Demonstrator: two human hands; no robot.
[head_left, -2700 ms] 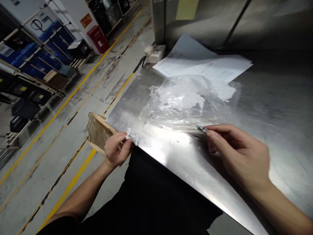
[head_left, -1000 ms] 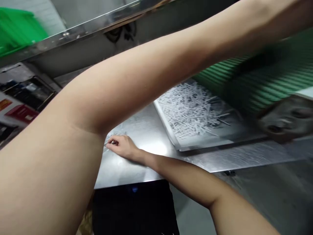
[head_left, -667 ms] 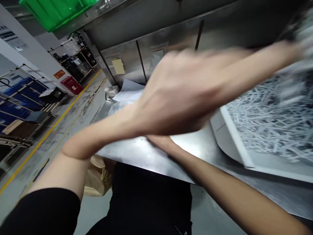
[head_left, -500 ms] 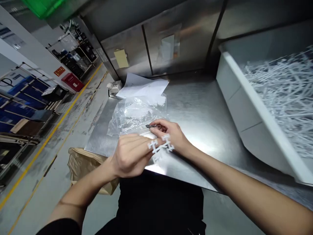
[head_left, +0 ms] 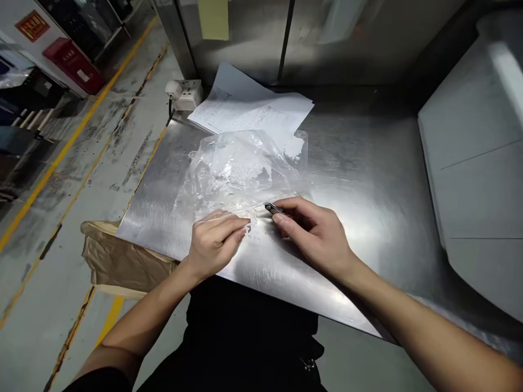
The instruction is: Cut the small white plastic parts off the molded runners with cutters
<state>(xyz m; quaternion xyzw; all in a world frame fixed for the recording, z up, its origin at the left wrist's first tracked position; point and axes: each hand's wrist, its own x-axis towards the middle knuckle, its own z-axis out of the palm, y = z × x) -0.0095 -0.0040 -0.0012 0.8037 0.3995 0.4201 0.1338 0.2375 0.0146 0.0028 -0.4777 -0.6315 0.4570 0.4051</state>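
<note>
My left hand (head_left: 218,239) is closed in a pinch on a small white plastic part (head_left: 247,231), most of it hidden behind the fingers. To its right, my right hand (head_left: 312,231) grips a small dark and silver tool that looks like a nail clipper (head_left: 271,208), its end pointing left toward the white part. The two hands are apart, just above the near side of the metal table (head_left: 351,163). Right behind them lies a clear plastic bag (head_left: 245,163) with small white pieces in it.
Printed papers (head_left: 253,109) lie behind the bag, beside a white power socket (head_left: 188,93). On the right stands a big white bin (head_left: 482,174). A brown paper bag (head_left: 126,261) is below the table's left edge.
My left hand has drawn back from in front of my right hand, taking the white plastic part with it. The view has tilted down and closer to the table, so the bin's contents have left it.
</note>
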